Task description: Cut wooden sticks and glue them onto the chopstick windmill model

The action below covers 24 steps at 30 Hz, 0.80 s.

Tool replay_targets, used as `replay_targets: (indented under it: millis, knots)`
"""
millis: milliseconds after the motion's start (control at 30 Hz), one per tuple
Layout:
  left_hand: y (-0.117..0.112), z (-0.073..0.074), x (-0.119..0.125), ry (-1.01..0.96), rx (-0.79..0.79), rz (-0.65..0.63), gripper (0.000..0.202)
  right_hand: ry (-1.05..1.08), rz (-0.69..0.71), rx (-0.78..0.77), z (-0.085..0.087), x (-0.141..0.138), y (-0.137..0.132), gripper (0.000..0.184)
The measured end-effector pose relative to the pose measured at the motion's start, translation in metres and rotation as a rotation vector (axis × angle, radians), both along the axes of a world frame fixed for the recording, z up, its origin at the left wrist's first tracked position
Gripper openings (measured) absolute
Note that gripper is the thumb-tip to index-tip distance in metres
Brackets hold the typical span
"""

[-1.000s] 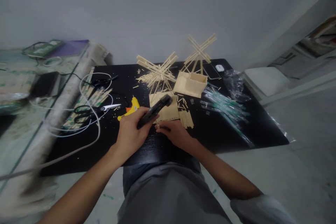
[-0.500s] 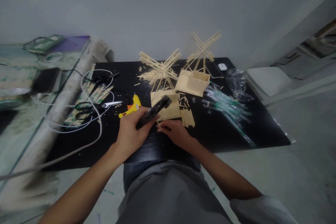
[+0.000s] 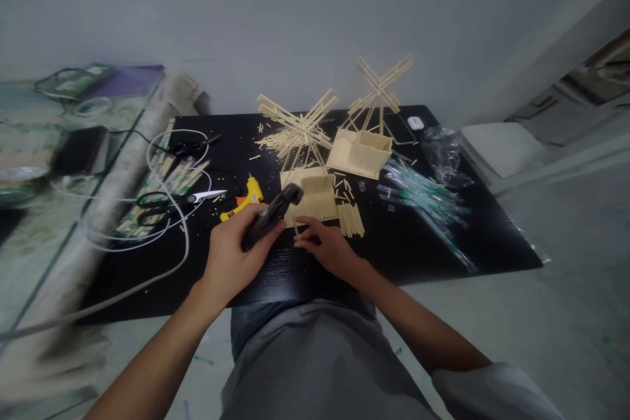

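My left hand [image 3: 231, 246] is closed around dark-handled pliers [image 3: 270, 215], whose head points up and to the right. Between the fingertips of my right hand [image 3: 329, 248] is a short thin wooden stick [image 3: 296, 228], held just right of the pliers and apart from them. Directly behind both hands lies a pale wooden base [image 3: 315, 193] with a windmill-like stick frame [image 3: 300, 128] standing at its back. A row of cut sticks [image 3: 350, 220] rests by the base's right side. The yellow glue gun [image 3: 251, 191] lies behind my left hand.
A second stick model [image 3: 361, 152] stands at the back right. Plastic-wrapped sticks [image 3: 428, 200] lie right of it on the black table [image 3: 394, 243]. Scissors [image 3: 197, 197], a looping white cable [image 3: 186, 236] and more sticks occupy the left side. A white stool [image 3: 504, 147] stands beyond the table.
My left hand has drawn back left with the pliers, so their head sits lower and farther left. My right fingers have lifted slightly, and more of the stick shows.
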<state>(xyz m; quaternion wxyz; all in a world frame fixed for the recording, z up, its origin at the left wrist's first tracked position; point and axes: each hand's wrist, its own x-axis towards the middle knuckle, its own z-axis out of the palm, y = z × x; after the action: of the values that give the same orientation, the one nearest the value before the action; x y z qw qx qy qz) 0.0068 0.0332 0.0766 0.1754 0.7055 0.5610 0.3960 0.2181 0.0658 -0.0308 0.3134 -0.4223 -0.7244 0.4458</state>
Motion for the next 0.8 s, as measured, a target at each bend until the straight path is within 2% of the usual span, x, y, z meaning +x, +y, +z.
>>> replay_targets:
  millis: [167,333,467,633,800]
  knots:
    - [-0.022,-0.024,-0.028,0.279,-0.066,0.104,0.028,-0.003,-0.005,-0.024,-0.001,0.000,0.001,0.059]
    - [-0.034,-0.046,-0.040,0.692,-0.146,0.137,0.039,-0.012,0.000,-0.034,0.002,0.000,0.000,0.064]
    - [-0.031,-0.047,-0.033,0.874,-0.160,0.053,0.039,-0.035,0.011,-0.030,0.004,0.000,0.001,0.065]
    - [-0.026,-0.044,-0.022,0.939,-0.139,-0.035,0.042,-0.071,0.017,-0.012,0.005,0.001,0.001,0.070]
    - [-0.024,-0.041,-0.017,0.976,-0.131,-0.060,0.042,-0.097,0.024,0.003,0.006,0.002,0.001,0.073]
